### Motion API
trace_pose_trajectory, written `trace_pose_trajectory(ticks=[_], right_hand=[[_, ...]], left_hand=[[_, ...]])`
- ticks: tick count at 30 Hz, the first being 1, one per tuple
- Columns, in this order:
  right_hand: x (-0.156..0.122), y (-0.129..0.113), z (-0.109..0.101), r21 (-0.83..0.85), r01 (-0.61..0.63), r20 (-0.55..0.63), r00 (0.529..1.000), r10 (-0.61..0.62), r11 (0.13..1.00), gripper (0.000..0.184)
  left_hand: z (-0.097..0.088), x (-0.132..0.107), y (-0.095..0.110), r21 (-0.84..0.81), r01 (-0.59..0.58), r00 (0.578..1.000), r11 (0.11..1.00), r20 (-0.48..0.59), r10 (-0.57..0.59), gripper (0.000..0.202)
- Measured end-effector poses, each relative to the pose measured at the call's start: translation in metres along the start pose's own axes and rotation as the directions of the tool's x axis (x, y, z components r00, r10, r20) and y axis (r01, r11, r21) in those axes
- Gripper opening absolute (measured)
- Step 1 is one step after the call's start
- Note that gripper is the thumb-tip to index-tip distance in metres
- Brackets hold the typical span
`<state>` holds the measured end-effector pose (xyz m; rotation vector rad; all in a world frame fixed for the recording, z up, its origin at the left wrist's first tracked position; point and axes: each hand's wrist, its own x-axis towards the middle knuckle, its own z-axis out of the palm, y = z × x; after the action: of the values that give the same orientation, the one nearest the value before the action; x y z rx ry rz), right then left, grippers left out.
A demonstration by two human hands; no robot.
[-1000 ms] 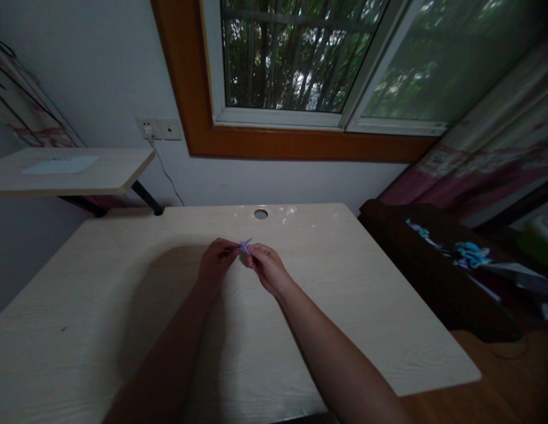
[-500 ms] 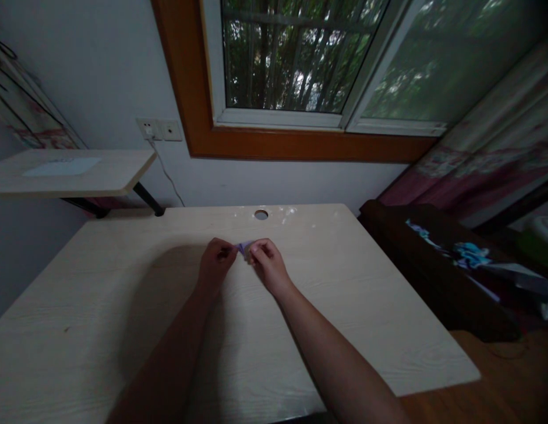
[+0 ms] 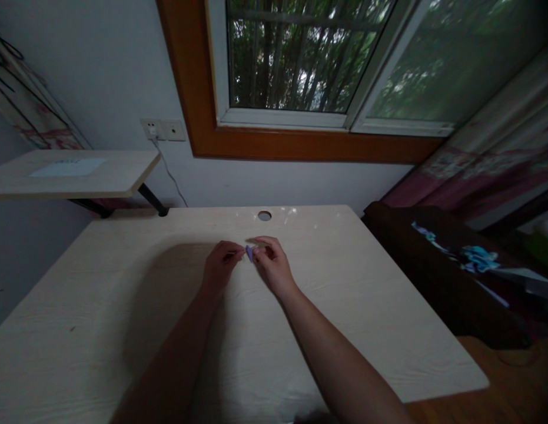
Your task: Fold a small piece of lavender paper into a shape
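A small folded piece of purple paper [image 3: 249,252] is pinched between both my hands over the middle of a pale wooden desk [image 3: 123,294]. My left hand [image 3: 221,265] has its fingers curled and grips the paper's left side. My right hand [image 3: 271,262] pinches the paper's right side with thumb and fingers bent over it. Most of the paper is hidden by my fingertips.
A round cable hole [image 3: 264,215] sits near the desk's far edge. A raised shelf [image 3: 101,174] with a white sheet stands at the left. A wall socket [image 3: 163,129] and window are behind. A dark bed frame [image 3: 432,265] with cloth lies right.
The hands have stayed together on the paper and shifted their finger grip slightly; the paper's protruding tip is now mostly covered. The view moved a little.
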<state>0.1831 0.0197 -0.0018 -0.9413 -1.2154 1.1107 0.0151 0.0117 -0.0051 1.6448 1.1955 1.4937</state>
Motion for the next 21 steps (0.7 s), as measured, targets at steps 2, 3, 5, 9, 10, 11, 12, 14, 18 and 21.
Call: trace_pose_trajectory(ticks=[2,3,5,9,10,11,12,14,18,21], right_hand=[[0.000,-0.002,0.000,-0.069,0.085,0.012,0.996,-0.084,0.994,0.013],[0.000,-0.003,0.000,-0.090,0.106,0.023,0.994,-0.105,0.990,0.009],[0.000,-0.004,0.001,-0.108,0.096,0.048,0.995,-0.091,0.990,0.007],[-0.001,0.000,0.002,-0.130,0.033,0.038,0.999,-0.028,0.991,0.011],[-0.001,0.002,0.002,-0.124,0.010,0.034,0.999,-0.006,0.992,0.013],[0.000,0.005,0.002,-0.110,-0.017,0.029,0.999,0.021,0.994,0.014],[0.000,0.007,0.001,-0.096,-0.043,0.030,0.998,0.046,0.994,0.015],[0.002,0.011,0.000,-0.071,-0.080,0.028,0.996,0.082,0.994,0.017],[0.003,0.009,-0.001,-0.082,-0.092,0.008,0.996,0.093,0.992,0.017],[0.002,0.000,-0.002,-0.197,0.053,-0.008,0.998,-0.056,0.979,0.011]], left_hand=[[-0.001,0.000,0.000,0.006,0.002,1.000,1.000,-0.002,-0.002,0.007],[-0.001,0.000,0.000,0.010,0.007,1.000,1.000,-0.005,-0.007,0.007],[0.000,0.001,0.000,-0.013,0.040,0.999,0.999,-0.026,-0.041,0.010],[0.003,0.003,0.000,-0.195,0.175,0.976,0.965,-0.094,-0.196,0.028],[0.004,0.003,0.001,-0.247,0.174,0.970,0.953,-0.126,-0.210,0.030],[0.004,0.004,0.001,-0.283,0.161,0.967,0.946,-0.146,-0.209,0.030],[0.004,0.004,0.002,-0.299,0.137,0.968,0.944,-0.161,-0.192,0.029],[0.003,0.004,0.003,-0.278,0.091,0.977,0.956,-0.161,-0.140,0.025],[-0.001,0.002,0.010,-0.177,0.078,0.992,0.981,-0.082,-0.093,0.016],[-0.001,0.000,0.012,-0.173,0.084,0.995,0.981,-0.034,-0.091,0.021]])
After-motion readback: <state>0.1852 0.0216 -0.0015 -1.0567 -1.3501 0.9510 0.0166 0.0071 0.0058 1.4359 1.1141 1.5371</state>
